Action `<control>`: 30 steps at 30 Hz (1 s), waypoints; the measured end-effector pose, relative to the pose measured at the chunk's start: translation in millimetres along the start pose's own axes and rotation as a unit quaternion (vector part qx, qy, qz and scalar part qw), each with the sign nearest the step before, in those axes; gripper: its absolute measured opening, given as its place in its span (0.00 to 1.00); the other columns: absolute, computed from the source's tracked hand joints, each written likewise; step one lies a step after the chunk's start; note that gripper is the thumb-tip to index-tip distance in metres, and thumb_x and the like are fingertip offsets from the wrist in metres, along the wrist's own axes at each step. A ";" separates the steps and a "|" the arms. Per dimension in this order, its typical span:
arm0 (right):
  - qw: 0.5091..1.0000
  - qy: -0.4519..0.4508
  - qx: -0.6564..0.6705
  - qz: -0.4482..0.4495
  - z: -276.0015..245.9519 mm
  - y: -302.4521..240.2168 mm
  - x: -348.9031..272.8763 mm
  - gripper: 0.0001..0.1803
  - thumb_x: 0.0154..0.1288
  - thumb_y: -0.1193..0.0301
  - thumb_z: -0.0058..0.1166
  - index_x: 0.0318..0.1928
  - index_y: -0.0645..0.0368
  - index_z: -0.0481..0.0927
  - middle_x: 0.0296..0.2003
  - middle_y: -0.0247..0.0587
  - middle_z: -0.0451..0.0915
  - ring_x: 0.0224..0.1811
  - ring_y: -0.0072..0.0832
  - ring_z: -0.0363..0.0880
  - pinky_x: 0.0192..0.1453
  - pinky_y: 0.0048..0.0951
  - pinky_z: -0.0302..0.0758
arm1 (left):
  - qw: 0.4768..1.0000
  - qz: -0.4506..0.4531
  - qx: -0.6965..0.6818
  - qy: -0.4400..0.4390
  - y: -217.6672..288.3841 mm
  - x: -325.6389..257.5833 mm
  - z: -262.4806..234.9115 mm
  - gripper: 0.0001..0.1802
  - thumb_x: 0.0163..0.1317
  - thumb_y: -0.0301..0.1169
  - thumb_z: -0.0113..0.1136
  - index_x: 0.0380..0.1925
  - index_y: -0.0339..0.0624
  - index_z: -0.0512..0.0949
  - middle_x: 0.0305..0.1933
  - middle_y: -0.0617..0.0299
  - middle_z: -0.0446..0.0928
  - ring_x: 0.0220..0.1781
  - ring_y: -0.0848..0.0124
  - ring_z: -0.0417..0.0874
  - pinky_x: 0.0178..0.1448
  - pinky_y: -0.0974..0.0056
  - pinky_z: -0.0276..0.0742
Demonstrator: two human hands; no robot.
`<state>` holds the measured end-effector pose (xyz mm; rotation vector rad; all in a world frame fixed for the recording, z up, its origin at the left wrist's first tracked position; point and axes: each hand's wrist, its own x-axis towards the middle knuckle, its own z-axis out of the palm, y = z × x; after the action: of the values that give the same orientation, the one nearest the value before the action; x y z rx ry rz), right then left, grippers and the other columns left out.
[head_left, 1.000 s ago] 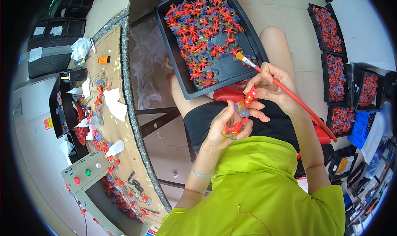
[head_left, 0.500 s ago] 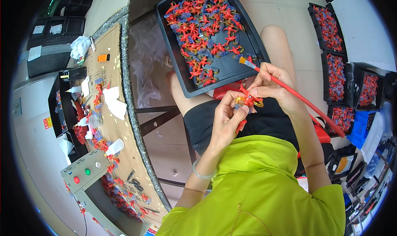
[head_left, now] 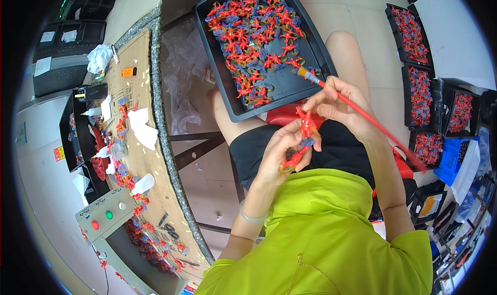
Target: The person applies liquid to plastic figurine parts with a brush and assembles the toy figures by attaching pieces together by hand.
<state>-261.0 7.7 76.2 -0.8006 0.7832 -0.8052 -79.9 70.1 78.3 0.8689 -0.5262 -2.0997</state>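
My left hand [head_left: 282,152] is closed around a small red figurine [head_left: 306,123] with blue and yellow parts, held above my lap. Its red upper part stands up out of the fingers, and more red and yellow shows below them. Between the fingers of my right hand [head_left: 342,108] rests a long red-handled paintbrush [head_left: 373,123], its bristles toward the tray and its handle slanting down to the right. The right thumb and fingertips are close to the figurine's top; whether they touch it I cannot tell. A black tray [head_left: 290,85] of similar figurines lies just beyond my hands.
At left stands a cardboard-covered table [head_left: 178,204] with a dark stone edge. On it are a grey machine with buttons [head_left: 106,215], white bottles [head_left: 144,183], white paper [head_left: 143,128] and more figurines. Several black crates [head_left: 409,124] of figurines and a blue crate [head_left: 449,163] are at right.
The figurine has turned more upright in my left hand. My right fingertips have drawn back slightly from it, and the brush has shifted a little, its bristle end moving up and left.
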 end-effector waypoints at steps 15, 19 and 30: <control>0.994 0.046 -0.062 -0.081 9.0 0.2 -2.6 0.22 0.56 0.81 0.62 0.26 0.54 0.57 0.27 0.45 0.79 0.27 0.17 0.78 0.28 0.18 0.72 | 0.990 0.076 0.079 0.083 -4.6 -4.6 5.4 0.18 0.67 0.35 0.43 0.52 0.36 0.70 0.44 0.51 0.79 0.17 0.80 0.67 0.20 0.76 0.60; 0.991 0.062 -0.102 -0.066 15.3 -2.2 -4.3 0.21 0.56 0.81 0.61 0.26 0.54 0.58 0.24 0.40 0.78 0.28 0.15 0.76 0.28 0.18 0.70 | 0.978 0.084 0.148 0.119 -2.5 -3.8 7.4 0.14 0.63 0.25 0.51 0.48 0.36 0.74 0.41 0.59 0.80 0.25 0.85 0.70 0.29 0.79 0.63; 0.993 0.066 -0.081 -0.050 15.8 -4.7 -7.5 0.19 0.60 0.79 0.58 0.26 0.54 0.57 0.22 0.39 0.78 0.22 0.13 0.72 0.22 0.17 0.65 | 0.975 0.091 0.127 0.157 -0.4 4.0 18.5 0.12 0.65 0.31 0.49 0.42 0.36 0.77 0.32 0.55 0.82 0.12 0.86 0.66 0.15 0.80 0.61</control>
<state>-252.8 16.6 89.6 -0.9429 0.9416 -0.8991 -95.5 68.5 89.0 1.2243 -0.6840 -1.7112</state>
